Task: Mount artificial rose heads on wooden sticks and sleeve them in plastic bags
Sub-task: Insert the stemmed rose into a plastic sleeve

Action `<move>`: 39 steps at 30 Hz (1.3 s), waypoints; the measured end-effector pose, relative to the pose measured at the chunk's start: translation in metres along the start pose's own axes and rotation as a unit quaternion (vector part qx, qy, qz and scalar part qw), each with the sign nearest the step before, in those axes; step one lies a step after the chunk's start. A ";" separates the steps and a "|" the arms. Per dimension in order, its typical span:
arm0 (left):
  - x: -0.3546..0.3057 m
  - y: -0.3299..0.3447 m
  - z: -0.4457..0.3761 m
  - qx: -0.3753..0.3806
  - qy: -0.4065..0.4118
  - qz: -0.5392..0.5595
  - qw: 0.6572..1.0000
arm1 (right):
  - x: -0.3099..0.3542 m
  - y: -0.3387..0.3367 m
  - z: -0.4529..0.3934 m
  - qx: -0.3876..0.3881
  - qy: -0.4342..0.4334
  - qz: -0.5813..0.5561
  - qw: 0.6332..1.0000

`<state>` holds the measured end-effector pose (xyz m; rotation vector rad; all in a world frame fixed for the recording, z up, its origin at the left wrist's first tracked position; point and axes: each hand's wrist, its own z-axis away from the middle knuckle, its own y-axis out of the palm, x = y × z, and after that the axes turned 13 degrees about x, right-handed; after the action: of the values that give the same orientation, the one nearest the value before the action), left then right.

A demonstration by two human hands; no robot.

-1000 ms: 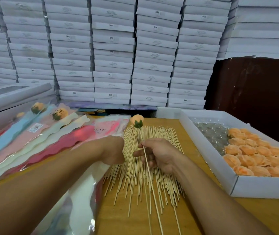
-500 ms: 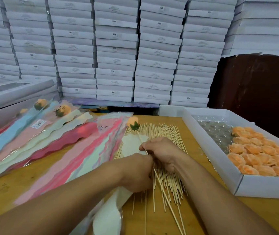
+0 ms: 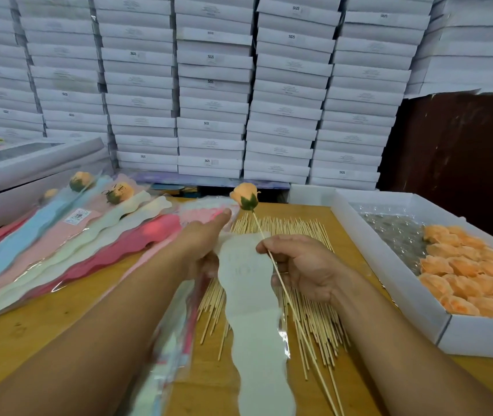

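The surface (image 3: pixel 59 319) is yellowish wood, smooth with a dull sheen and a few dark marks. The sticks (image 3: pixel 314 319) are pale bare wood, thin and matt. The sleeve (image 3: pixel 251 301) is clear glossy plastic with a matt white panel, and glints along its edge. The sleeves (image 3: pixel 44 256) at the left are the same shiny film in pastel colours. The rose (image 3: pixel 246 195) looks like soft matt foam or cloth. The tray (image 3: pixel 395 283) is white matt cardboard, lined with shiny clear plastic. The boxes (image 3: pixel 212 100) behind are white card.

Wall of stacked white boxes (image 3: pixel 215 85) from 9 to 1 o'clock, dark brown panel (image 3: pixel 461 145) at 2 o'clock, yellow wooden desk (image 3: pixel 59 319) below, soft even light
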<state>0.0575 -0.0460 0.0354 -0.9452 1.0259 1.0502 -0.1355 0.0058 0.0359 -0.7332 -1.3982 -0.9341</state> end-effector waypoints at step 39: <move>0.010 -0.001 0.037 0.281 0.058 0.141 0.947 | 0.076 -0.066 -0.066 -0.122 0.070 -0.051 0.989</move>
<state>0.0671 -0.0090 0.0356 -0.4017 1.4908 0.8621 -0.1665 -0.0914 0.1002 -0.7668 -1.2199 -1.2281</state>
